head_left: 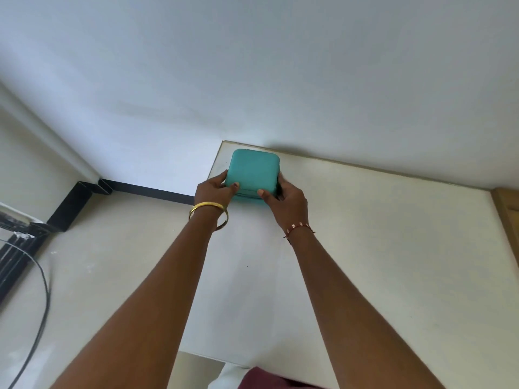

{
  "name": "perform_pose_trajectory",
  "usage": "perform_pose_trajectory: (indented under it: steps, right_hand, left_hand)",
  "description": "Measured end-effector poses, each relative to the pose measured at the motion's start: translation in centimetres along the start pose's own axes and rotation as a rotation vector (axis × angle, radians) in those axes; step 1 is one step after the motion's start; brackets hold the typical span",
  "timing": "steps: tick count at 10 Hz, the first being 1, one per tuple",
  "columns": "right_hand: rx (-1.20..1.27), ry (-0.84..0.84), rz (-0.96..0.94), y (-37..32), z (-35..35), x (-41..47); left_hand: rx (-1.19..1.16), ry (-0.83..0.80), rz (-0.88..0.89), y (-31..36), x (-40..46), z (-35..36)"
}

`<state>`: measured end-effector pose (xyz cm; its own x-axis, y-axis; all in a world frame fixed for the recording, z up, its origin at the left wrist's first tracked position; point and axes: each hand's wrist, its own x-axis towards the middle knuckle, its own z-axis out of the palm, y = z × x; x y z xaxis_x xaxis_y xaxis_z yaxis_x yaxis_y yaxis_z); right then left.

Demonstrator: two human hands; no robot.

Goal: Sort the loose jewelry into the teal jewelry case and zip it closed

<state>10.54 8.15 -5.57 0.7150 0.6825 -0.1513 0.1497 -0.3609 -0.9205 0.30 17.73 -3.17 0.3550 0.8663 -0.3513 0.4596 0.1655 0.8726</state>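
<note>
Teal jewelry case [252, 171] sits at the far left corner of the white worktop [365, 248], close against the wall, and both hands have it from the near side. The left hand [214, 192] curls round the left near corner, thumb lying on the lid; the right hand [285, 197] wraps the right near corner, thumb on the front edge by the seam. Each grip is closed on the case, fingers bent round its sides.

Its rounded corners and matt, leather-like skin suggest a small, light, padded box with stiff walls, unlikely to slip or dent under a firm hold. Taking it by two opposite sides, as now, looks the safest way to move it. The lid appears shut; whether the zip is fully run I cannot tell. No loose jewelry shows on the worktop.

A gold bangle [208, 210] rings the left wrist, a thread bracelet [299, 229] the right. Black cables [42, 290] trail over the floor at left.
</note>
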Motion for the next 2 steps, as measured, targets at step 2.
perform_pose_trajectory:
  steps: [2]
  right_hand:
    - [-0.102, -0.111, 0.086, 0.2, -1.1, -2.7]
  left_hand:
    - [-0.001, -0.005, 0.024, -1.0, -4.7, 0.9]
